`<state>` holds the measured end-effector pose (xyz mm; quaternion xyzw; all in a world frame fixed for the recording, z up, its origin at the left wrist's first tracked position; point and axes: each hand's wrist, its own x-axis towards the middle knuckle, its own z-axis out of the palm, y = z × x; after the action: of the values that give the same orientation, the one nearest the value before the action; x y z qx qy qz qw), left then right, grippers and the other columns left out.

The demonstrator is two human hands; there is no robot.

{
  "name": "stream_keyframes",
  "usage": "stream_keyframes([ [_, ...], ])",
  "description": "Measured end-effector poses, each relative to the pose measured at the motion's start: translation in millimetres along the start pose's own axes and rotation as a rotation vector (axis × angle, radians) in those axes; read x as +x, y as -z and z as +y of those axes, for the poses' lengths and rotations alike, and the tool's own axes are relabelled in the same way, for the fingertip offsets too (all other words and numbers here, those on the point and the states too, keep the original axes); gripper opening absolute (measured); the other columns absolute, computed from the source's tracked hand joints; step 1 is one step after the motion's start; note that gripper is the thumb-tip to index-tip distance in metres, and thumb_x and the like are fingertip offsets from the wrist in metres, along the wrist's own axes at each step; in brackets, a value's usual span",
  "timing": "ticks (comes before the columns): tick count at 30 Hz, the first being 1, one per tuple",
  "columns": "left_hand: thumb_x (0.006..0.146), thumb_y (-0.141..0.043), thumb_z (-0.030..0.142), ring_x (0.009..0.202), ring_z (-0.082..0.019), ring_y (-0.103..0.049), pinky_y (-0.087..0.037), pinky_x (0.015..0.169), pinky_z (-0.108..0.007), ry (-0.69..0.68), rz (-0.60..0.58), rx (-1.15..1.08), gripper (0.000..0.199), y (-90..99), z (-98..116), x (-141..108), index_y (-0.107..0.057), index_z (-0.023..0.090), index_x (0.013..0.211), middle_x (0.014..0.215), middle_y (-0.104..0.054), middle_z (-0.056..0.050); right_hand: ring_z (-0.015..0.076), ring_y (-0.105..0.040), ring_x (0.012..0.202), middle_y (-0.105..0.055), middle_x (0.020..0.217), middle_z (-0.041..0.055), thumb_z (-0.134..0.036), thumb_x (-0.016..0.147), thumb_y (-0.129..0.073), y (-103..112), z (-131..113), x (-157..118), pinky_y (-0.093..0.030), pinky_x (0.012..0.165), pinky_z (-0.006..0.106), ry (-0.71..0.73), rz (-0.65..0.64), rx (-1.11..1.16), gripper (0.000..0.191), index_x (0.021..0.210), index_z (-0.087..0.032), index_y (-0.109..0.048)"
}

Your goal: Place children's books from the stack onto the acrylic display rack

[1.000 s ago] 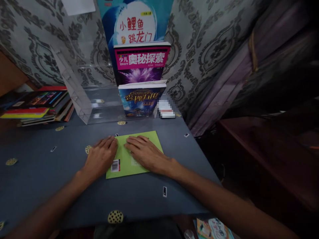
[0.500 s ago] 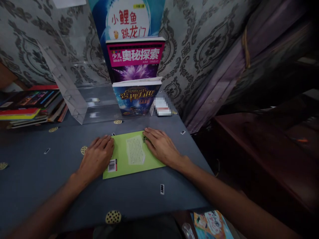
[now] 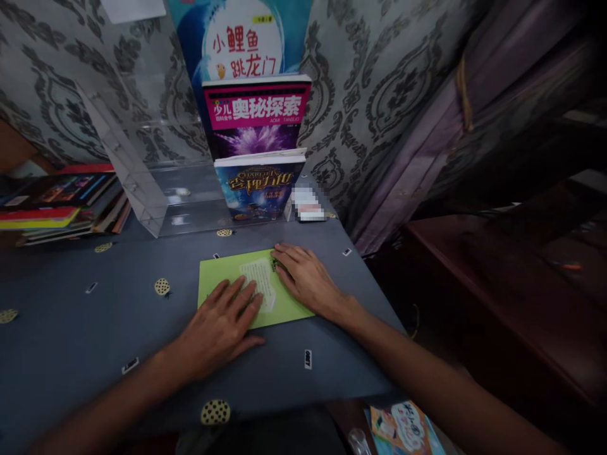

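Observation:
A green book (image 3: 220,268) lies flat on the blue-grey tablecloth, its cover turned sideways to me, with a pale patch of printed text in the middle. My left hand (image 3: 225,316) rests over the book's lower left part, fingers spread and the thumb pointing right over the cloth. It covers the corner where the barcode is. On the right end of the book lies my right hand (image 3: 306,278), palm down with its fingers stretched out toward the top edge. Neither hand grips the book.
Behind the book, a clear acrylic rack (image 3: 137,183) holds a dark blue book (image 3: 260,189), a magenta-banded book (image 3: 258,107) and a tall teal book (image 3: 244,38). A book pile (image 3: 61,199) sits at left. Another book (image 3: 403,426) is below the table's front edge.
My left hand has moved from the book's left edge to the right and nearer me, onto its cover, with its fingers spreading. My right hand and the book stay in place.

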<state>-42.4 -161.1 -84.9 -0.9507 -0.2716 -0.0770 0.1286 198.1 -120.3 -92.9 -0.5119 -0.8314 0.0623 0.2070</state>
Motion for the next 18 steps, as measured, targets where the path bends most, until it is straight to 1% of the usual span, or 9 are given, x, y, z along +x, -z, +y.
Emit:
stream_keyframes([
  [3, 0.104, -0.041, 0.048, 0.14, -0.035, -0.05, -0.045, 0.111, -0.052, 0.009, -0.05, 0.038, 0.053, -6.5, 4, 0, -0.052, 0.014, 0.143, 0.146, -0.057, -0.018, 0.0313, -0.058, 0.127, -0.065, 0.137, 0.0177, -0.021, 0.1, -0.047, 3, 0, 0, -0.048, 0.102, 0.052, 0.004, -0.009, 0.013, 0.033, 0.127, -0.014, -0.064],
  [5, 0.105, -0.04, 0.041, 0.14, -0.037, -0.049, -0.045, 0.11, -0.054, 0.007, -0.071, 0.074, 0.051, -12.7, 9, -2, -0.048, 0.014, 0.148, 0.147, -0.056, -0.021, 0.0314, -0.058, 0.124, -0.066, 0.134, 0.0169, -0.023, 0.1, -0.05, 5, -1, 0, -0.049, 0.1, 0.051, 0.009, -0.016, 0.013, 0.032, 0.126, -0.015, -0.065],
  [8, 0.103, -0.042, 0.026, 0.137, -0.041, -0.052, -0.045, 0.108, -0.058, -0.018, -0.049, 0.152, 0.053, -19.2, 19, -6, -0.038, 0.01, 0.154, 0.146, -0.055, -0.027, 0.031, -0.059, 0.118, -0.068, 0.126, 0.0157, -0.028, 0.1, -0.052, 8, 0, 0, -0.049, 0.097, 0.048, 0.012, -0.025, 0.012, 0.03, 0.123, -0.015, -0.066],
  [10, 0.1, -0.043, 0.019, 0.133, -0.042, -0.055, -0.047, 0.106, -0.058, -0.043, -0.021, 0.196, 0.058, -17.8, 23, -8, -0.033, 0.008, 0.156, 0.143, -0.056, -0.03, 0.0297, -0.06, 0.112, -0.071, 0.118, 0.0144, -0.031, 0.1, -0.053, 9, 2, 1, -0.048, 0.095, 0.047, 0.005, -0.023, 0.034, 0.029, 0.119, -0.015, -0.068],
  [13, 0.097, -0.043, 0.013, 0.123, -0.038, -0.064, -0.054, 0.099, -0.049, -0.1, 0.027, 0.215, 0.058, -5.9, 19, -8, -0.035, 0.005, 0.153, 0.132, -0.064, -0.028, 0.0249, -0.063, 0.099, -0.073, 0.104, 0.0114, -0.035, 0.103, -0.048, 12, 8, 4, -0.046, 0.094, 0.043, -0.004, 0.003, 0.132, 0.03, 0.108, -0.015, -0.07],
  [16, 0.095, -0.04, 0.007, 0.108, -0.029, -0.071, -0.059, 0.086, -0.037, -0.118, 0.104, 0.182, 0.056, 9.9, 7, -4, -0.037, 0.002, 0.151, 0.115, -0.073, -0.022, 0.0199, -0.064, 0.082, -0.073, 0.088, 0.0078, -0.039, 0.108, -0.035, 17, 12, 6, -0.045, 0.091, 0.038, -0.007, 0.024, 0.251, 0.045, 0.088, -0.016, -0.068],
  [18, 0.096, -0.037, 0.004, 0.099, -0.025, -0.073, -0.059, 0.078, -0.031, -0.1, 0.149, 0.154, 0.054, 17.8, -1, -1, -0.036, 0.001, 0.15, 0.107, -0.075, -0.018, 0.0192, -0.063, 0.077, -0.071, 0.08, 0.0062, -0.045, 0.108, -0.029, 21, 13, 6, -0.044, 0.087, 0.036, -0.03, 0.033, 0.306, 0.054, 0.08, -0.017, -0.066],
])
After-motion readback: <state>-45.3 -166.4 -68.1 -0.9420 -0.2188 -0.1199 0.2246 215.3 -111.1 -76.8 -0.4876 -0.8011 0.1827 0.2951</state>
